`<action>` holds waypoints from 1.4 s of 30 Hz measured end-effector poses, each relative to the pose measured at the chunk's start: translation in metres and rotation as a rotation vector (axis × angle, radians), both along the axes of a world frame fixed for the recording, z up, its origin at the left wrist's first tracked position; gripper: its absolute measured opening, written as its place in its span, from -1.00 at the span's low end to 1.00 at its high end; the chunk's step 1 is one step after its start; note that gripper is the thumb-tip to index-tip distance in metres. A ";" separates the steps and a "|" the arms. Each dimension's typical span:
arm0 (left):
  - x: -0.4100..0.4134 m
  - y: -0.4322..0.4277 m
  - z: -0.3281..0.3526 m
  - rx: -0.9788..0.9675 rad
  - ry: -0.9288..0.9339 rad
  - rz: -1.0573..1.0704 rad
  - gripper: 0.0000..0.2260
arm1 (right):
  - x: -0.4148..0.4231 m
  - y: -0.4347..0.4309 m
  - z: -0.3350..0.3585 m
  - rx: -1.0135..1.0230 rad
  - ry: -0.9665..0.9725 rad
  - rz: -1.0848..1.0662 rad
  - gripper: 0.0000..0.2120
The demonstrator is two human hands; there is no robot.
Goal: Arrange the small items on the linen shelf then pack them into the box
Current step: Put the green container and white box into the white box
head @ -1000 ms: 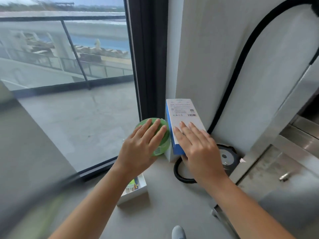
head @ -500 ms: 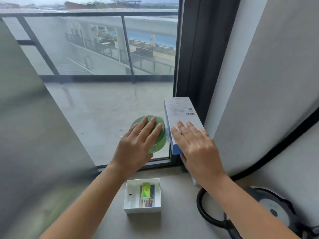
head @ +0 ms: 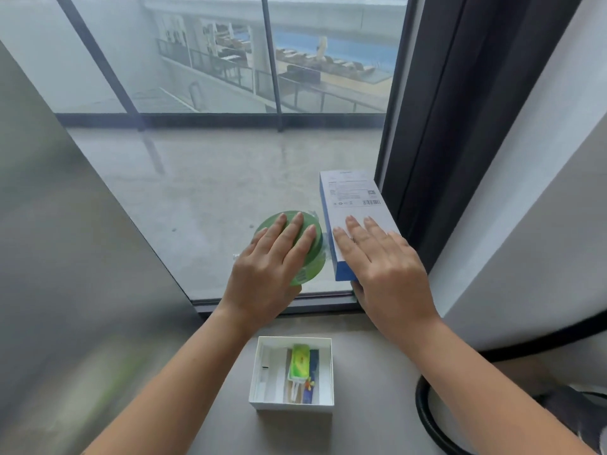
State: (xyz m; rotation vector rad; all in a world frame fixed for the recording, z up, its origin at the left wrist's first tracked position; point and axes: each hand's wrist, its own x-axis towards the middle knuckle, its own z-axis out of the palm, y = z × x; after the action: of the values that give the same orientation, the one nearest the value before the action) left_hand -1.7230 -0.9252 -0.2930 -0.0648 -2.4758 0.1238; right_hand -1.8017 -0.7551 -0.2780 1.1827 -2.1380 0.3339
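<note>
My left hand (head: 269, 274) grips a round green container (head: 310, 254) from above, fingers spread flat over its lid and the thumb tucked beneath. My right hand (head: 384, 270) holds a tall white carton with blue sides (head: 351, 198), fingers lying along its face and the thumb under its lower end. Both items are lifted in front of the window glass, side by side and nearly touching. Below them, on the grey ledge (head: 368, 389), stands a small open white box (head: 259, 372) holding a green packet (head: 300, 361), a blue item and a white piece.
A black hose (head: 423, 412) curls on the ledge at the lower right. The dark window frame (head: 460, 126) and a white wall (head: 542, 208) rise on the right. A blurred grey panel (head: 65, 257) fills the left side.
The view has swung left from the wall corner to the window. Both hands keep the same hold on their items, and the white box now lies directly beneath them.
</note>
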 end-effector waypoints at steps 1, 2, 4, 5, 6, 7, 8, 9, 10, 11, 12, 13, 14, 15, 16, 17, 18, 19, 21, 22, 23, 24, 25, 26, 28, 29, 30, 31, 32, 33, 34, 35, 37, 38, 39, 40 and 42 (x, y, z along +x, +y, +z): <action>-0.001 -0.005 -0.014 0.008 -0.006 0.000 -0.35 | -0.002 -0.005 -0.014 0.005 -0.002 -0.003 -0.44; -0.002 -0.010 -0.033 0.014 -0.008 -0.002 -0.35 | -0.003 -0.011 -0.033 0.003 -0.002 -0.007 -0.45; -0.004 -0.021 -0.073 0.022 -0.012 -0.002 -0.39 | -0.004 -0.023 -0.071 0.005 -0.017 -0.012 -0.47; -0.004 -0.027 -0.092 0.022 -0.012 0.003 -0.41 | -0.005 -0.029 -0.091 0.005 -0.029 -0.012 -0.47; -0.005 -0.033 -0.113 0.022 -0.015 0.006 -0.42 | -0.004 -0.035 -0.110 0.006 -0.041 -0.011 -0.46; -0.004 -0.038 -0.133 0.024 -0.023 0.004 -0.42 | -0.003 -0.041 -0.129 0.008 -0.053 -0.013 -0.46; -0.005 -0.044 -0.153 0.029 -0.029 -0.003 -0.42 | -0.002 -0.046 -0.148 0.010 -0.063 -0.015 -0.45; -0.005 -0.050 -0.172 0.032 -0.028 -0.006 -0.42 | -0.002 -0.052 -0.167 0.012 -0.068 -0.017 -0.45; -0.006 -0.056 -0.191 0.033 -0.021 -0.004 -0.44 | -0.003 -0.058 -0.185 0.015 -0.068 -0.015 -0.44; -0.007 -0.062 -0.209 0.032 -0.018 0.001 -0.45 | -0.003 -0.064 -0.204 0.021 -0.071 -0.013 -0.44; -0.008 -0.068 -0.227 0.032 -0.019 0.004 -0.46 | -0.003 -0.069 -0.223 0.028 -0.075 -0.008 -0.43; -0.008 -0.073 -0.246 0.032 -0.021 0.004 -0.45 | -0.004 -0.074 -0.242 0.030 -0.075 -0.003 -0.43; -0.008 -0.079 -0.265 0.030 -0.024 0.007 -0.44 | -0.005 -0.080 -0.262 0.031 -0.073 0.001 -0.43; -0.009 -0.084 -0.284 0.029 -0.028 0.012 -0.43 | -0.005 -0.085 -0.281 0.033 -0.071 0.002 -0.44; -0.009 -0.090 -0.303 0.026 -0.030 0.018 -0.43 | -0.006 -0.091 -0.301 0.040 -0.068 0.003 -0.45; -0.008 -0.095 -0.322 0.026 -0.029 0.021 -0.46 | -0.006 -0.095 -0.322 0.043 -0.065 0.007 -0.46; -0.008 -0.100 -0.341 0.024 -0.021 0.021 -0.51 | -0.006 -0.100 -0.342 0.041 -0.061 0.014 -0.46; -0.008 -0.105 -0.359 0.015 -0.016 0.026 -0.57 | -0.007 -0.105 -0.361 0.040 -0.060 0.018 -0.46; -0.007 -0.113 -0.395 0.005 -0.018 0.050 -0.60 | -0.007 -0.114 -0.399 0.057 -0.065 0.028 -0.45; -0.006 -0.117 -0.411 -0.001 -0.016 0.059 -0.61 | -0.006 -0.119 -0.416 0.065 -0.066 0.033 -0.45; -0.005 -0.120 -0.429 -0.006 -0.008 0.069 -0.64 | -0.006 -0.122 -0.432 0.074 -0.066 0.035 -0.45; -0.004 -0.122 -0.446 -0.011 -0.003 0.076 -0.63 | -0.006 -0.126 -0.448 0.083 -0.067 0.034 -0.45; -0.003 -0.123 -0.462 -0.014 -0.007 0.078 -0.58 | -0.005 -0.130 -0.463 0.091 -0.071 0.030 -0.46; -0.002 -0.125 -0.476 -0.008 -0.019 0.077 -0.54 | -0.004 -0.133 -0.478 0.099 -0.077 0.027 -0.47; 0.001 -0.130 -0.502 -0.010 -0.040 0.080 -0.48 | -0.002 -0.139 -0.503 0.115 -0.089 0.030 -0.47; 0.003 -0.133 -0.514 -0.012 -0.045 0.089 -0.47 | -0.001 -0.141 -0.515 0.124 -0.097 0.036 -0.46; 0.005 -0.136 -0.525 -0.016 -0.057 0.096 -0.45 | 0.001 -0.144 -0.526 0.128 -0.102 0.039 -0.45; 0.006 -0.138 -0.535 -0.018 -0.066 0.103 -0.44 | 0.002 -0.146 -0.536 0.132 -0.100 0.043 -0.45; 0.008 -0.141 -0.546 -0.020 -0.070 0.108 -0.42 | 0.004 -0.149 -0.546 0.133 -0.095 0.050 -0.45; 0.010 -0.145 -0.556 -0.028 -0.074 0.104 -0.40 | 0.007 -0.152 -0.556 0.129 -0.095 0.059 -0.46; 0.012 -0.148 -0.566 -0.043 -0.077 0.095 -0.37 | 0.009 -0.156 -0.566 0.127 -0.095 0.070 -0.48; 0.014 -0.152 -0.576 -0.062 -0.086 0.083 -0.33 | 0.010 -0.160 -0.575 0.124 -0.095 0.078 -0.49; 0.021 -0.162 -0.592 -0.105 -0.113 0.068 -0.25 | 0.013 -0.169 -0.594 0.120 -0.097 0.093 -0.52; 0.025 -0.168 -0.598 -0.123 -0.122 0.068 -0.23 | 0.015 -0.172 -0.602 0.122 -0.101 0.103 -0.52; 0.029 -0.173 -0.604 -0.138 -0.129 0.070 -0.23 | 0.016 -0.175 -0.610 0.125 -0.109 0.113 -0.51; 0.032 -0.178 -0.609 -0.152 -0.131 0.072 -0.23 | 0.017 -0.177 -0.617 0.131 -0.119 0.119 -0.49; 0.038 -0.184 -0.618 -0.159 -0.132 0.073 -0.26 | 0.020 -0.179 -0.630 0.140 -0.145 0.119 -0.44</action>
State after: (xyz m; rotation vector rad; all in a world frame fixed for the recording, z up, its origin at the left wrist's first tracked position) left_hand -1.6846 -1.1092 -0.9110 -0.0522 -2.5959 0.3581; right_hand -1.7817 -0.9337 -0.9079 1.4071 -2.2510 0.3362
